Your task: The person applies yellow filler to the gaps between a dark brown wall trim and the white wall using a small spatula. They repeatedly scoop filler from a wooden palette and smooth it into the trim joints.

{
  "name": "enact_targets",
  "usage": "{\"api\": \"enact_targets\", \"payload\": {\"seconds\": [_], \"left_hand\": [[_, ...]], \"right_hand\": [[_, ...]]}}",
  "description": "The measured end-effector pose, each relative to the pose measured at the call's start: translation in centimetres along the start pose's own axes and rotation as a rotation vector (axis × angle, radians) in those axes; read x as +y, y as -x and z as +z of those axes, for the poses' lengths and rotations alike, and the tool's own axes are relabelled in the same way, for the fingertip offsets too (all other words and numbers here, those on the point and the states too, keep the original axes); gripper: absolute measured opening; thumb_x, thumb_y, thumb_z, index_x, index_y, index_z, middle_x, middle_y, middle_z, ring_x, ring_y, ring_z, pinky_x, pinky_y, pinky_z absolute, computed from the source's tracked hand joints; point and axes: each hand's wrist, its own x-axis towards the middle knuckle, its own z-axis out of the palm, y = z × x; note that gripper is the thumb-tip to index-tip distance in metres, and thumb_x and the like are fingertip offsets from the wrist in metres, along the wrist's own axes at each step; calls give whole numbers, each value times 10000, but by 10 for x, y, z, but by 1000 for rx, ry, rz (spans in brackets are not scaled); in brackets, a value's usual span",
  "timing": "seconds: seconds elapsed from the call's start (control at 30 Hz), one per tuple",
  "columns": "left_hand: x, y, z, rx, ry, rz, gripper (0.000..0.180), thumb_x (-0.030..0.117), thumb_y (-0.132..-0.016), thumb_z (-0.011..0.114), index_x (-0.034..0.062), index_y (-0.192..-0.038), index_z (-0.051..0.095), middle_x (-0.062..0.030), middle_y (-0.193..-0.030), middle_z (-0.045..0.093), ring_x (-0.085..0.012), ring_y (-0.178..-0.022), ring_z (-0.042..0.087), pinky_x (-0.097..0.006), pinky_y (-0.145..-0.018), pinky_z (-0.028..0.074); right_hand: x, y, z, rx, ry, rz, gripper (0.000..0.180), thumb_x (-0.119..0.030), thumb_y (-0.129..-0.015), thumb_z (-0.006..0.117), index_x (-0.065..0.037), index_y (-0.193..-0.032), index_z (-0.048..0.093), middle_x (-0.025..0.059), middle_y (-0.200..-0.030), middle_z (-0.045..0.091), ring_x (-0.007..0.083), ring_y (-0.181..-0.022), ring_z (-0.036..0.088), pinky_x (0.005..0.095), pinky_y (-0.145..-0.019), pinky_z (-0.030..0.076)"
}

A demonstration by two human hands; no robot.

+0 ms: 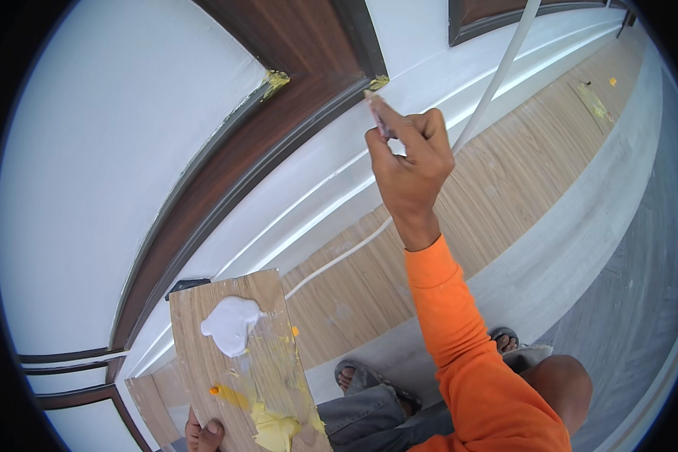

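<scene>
My right hand (414, 162), at the end of an orange sleeve, pinches a small thin scraper (381, 119). Its tip meets the corner of the dark frame moulding (346, 92), where a yellow putty patch (378, 82) sits. Another putty patch (276, 80) covers the inner corner of the moulding to the left. At the lower left, my left hand (203, 435) grips the edge of a wooden board (196, 331), thumb on top and most fingers hidden beneath. The board carries a white paste blob (233, 324), a yellow putty lump (276, 428) and a small orange dab (215, 390).
A white cable (497, 79) crosses the wall and runs along the wood-look ledge (354, 260). Yellow smears (595, 102) mark the ledge at the far right. My sandalled feet (369, 380) stand close below. White wall panels (113, 151) fill the left.
</scene>
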Motion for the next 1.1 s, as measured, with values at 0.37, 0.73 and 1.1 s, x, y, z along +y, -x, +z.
{"api": "enact_targets", "payload": {"seconds": [0.37, 0.73, 1.1], "left_hand": [[-1, 0, 6, 11, -9, 19, 631, 103, -918, 675, -99, -1474, 455, -212, -1368, 618, -303, -1224, 616, -390, -1085, 445], [-3, 4, 10, 0, 55, 9, 625, 114, -920, 691, -108, -1461, 470, -222, -1398, 606, -305, -1250, 610, -395, -1091, 451], [-3, 10, 7, -33, 83, -20, 600, 89, -931, 677, -96, -1464, 474, -209, -1397, 611, -299, -1254, 609, -390, -1087, 455]], "right_hand": [[1, -2, -2, 32, 15, -29, 482, 108, -712, 771, -85, -1154, 796, 3, -775, 418, 114, -630, 415, 286, -515, 379], [12, -6, -12, 52, 152, -171, 523, 109, -714, 775, -108, -1190, 790, -4, -803, 449, 106, -677, 440, 247, -551, 389], [8, -13, -22, 1, 6, 65, 388, 56, -866, 735, -122, -1208, 781, -3, -860, 497, 85, -697, 470, 240, -592, 420]]}}
